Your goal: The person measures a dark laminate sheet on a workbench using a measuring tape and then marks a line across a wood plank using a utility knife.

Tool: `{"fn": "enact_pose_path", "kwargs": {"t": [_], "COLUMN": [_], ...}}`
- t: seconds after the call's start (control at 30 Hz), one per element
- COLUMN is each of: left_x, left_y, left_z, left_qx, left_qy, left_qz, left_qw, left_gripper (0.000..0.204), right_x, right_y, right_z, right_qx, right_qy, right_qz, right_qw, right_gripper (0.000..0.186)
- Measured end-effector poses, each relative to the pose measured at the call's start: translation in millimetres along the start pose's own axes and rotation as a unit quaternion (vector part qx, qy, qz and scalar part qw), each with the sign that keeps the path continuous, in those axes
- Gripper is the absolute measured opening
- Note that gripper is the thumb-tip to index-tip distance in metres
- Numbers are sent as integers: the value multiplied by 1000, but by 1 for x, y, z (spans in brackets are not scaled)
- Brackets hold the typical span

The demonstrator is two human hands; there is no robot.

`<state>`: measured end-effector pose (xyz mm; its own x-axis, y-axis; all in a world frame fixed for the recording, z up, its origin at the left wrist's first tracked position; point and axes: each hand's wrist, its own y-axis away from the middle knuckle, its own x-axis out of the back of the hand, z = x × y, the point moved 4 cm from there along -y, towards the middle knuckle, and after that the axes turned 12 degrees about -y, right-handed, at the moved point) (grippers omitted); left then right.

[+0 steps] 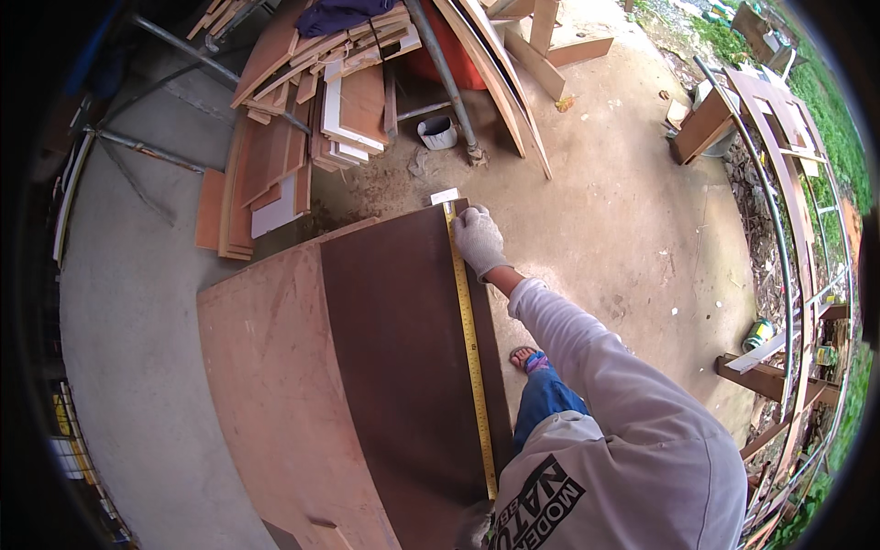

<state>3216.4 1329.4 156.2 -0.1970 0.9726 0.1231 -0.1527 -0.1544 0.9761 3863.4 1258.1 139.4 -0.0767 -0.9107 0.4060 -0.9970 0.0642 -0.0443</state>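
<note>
My right hand (478,240), in a pale knit glove, is closed at the far corner of a dark brown board (394,339). Its curled fingers are beside the far end of a yellow tape measure blade (470,344); whatever they hold is hidden. The blade runs straight along the board, near its right edge. At the bottom, my left hand (474,527), also gloved, is by the blade's near end; shadow and the shirt hide its fingers. Lighter brown board (275,357) shows left of the dark one. A small white piece (445,195) sits just past the far edge.
Stacked wood panels and offcuts (353,101) rest around a metal pipe frame (445,73) ahead. A white bucket (437,133) stands beneath it. My foot (522,356) is right of the board. Along the right are a curved rail (779,229), planks and a green can (758,335).
</note>
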Motion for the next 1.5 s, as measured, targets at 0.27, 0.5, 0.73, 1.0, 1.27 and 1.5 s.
{"fn": "enact_pose_path", "kwargs": {"t": [0.27,0.5,0.73,1.0,1.27,1.5], "left_x": [1,1,2,2,0,3], "left_y": [2,0,-5,-6,-6,-10], "left_z": [-11,-6,-4,2,-10,-45], "left_qx": [1,9,5,12,28,15], "left_qy": [4,14,16,4,46,114], "left_qz": [-5,-5,-11,-19,-32,4], "left_qw": [1000,1000,1000,1000,998,993], "left_gripper": [20,20,20,20,20,20], "right_x": [-2,-5,-4,-4,2,20], "right_y": [-6,1,10,21,32,122], "right_z": [-1,-10,-9,-16,-32,-69], "right_qx": [-16,-20,-8,-8,22,308], "right_qy": [18,16,1,12,25,82], "right_qz": [9,3,-14,30,4,-141], "right_qw": [1000,1000,1000,999,999,937], "right_gripper": [28,27,25,29,53,61]}}
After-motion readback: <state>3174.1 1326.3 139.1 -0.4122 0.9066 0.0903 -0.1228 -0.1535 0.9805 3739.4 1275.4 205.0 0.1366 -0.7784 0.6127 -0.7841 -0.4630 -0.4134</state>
